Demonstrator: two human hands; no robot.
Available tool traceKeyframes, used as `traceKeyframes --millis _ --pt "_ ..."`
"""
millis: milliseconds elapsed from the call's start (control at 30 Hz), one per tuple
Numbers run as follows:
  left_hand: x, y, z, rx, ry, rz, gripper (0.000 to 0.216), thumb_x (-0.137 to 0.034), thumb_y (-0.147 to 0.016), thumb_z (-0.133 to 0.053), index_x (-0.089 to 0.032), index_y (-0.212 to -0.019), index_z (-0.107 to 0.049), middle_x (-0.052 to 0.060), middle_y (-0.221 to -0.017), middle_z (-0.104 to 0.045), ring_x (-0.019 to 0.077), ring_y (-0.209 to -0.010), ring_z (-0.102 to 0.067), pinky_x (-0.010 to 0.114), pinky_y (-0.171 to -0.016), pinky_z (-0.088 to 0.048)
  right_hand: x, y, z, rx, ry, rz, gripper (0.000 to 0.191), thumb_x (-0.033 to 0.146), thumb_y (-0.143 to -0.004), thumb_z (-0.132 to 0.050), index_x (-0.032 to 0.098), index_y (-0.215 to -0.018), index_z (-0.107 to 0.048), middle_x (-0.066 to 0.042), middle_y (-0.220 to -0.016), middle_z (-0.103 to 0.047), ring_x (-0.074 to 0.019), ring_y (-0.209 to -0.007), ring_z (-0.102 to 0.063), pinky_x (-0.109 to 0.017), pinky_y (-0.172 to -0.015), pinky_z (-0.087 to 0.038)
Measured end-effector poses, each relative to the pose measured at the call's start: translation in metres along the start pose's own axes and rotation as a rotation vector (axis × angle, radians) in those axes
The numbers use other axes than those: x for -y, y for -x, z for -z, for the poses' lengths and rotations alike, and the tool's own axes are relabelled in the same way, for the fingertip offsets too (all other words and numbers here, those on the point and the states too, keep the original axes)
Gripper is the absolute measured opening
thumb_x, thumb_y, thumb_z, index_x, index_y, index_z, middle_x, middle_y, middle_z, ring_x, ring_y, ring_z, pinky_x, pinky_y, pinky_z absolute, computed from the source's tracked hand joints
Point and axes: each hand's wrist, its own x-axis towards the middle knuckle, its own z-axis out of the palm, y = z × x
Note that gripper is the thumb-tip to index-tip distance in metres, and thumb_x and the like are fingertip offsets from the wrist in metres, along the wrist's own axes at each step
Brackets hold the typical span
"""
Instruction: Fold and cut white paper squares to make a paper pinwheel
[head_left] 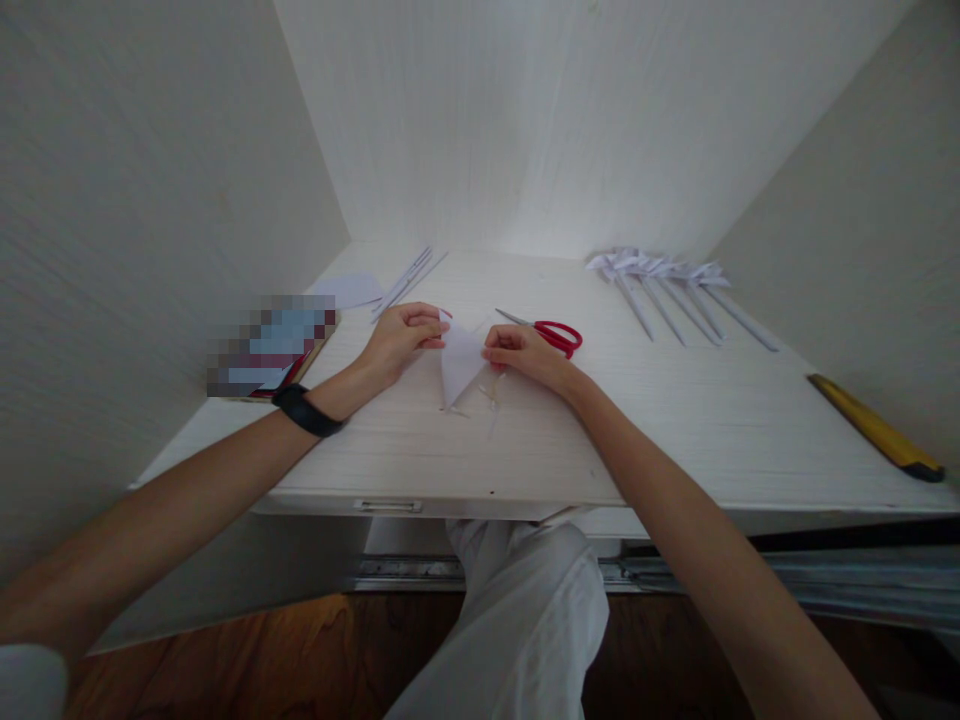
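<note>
White wood-grain worktop (675,420) tucked into a pale-walled corner. Both hands are pinched shut on a white folded paper triangle (459,365) lying mid-worktop: left hand (401,340) grips its left top corner, right hand (521,352) its right top corner. Red-handled scissors (551,333) lie just behind the right hand. Far right there's a row of white folded paper tops on rolled paper stems (667,285), and a yellow utility knife (874,428) sits by the right edge. On the left there's a blurred-out book (270,350), with thin white rolled paper sticks (409,280) behind it.
</note>
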Motion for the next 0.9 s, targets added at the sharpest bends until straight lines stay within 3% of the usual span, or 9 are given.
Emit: traceKeyframes --millis 900 --pt "0.0046 -0.0057 0.0023 -0.063 0.036 -0.038 0.009 -0.019 -0.066 -0.070 -0.011 -0.068 -0.067 0.002 -0.072 -0.063 0.0091 -0.062 -0.059 0.022 -0.062 -0.055 -0.0083 -0.0020 0.0000 0.018 -0.079 -0.007 0.016 0.029 -0.077 -0.062 0.017 -0.071 -0.053 0.004 -0.061 -0.053 -0.0096 -0.055 -0.049 -0.023 -0.054 -0.038"
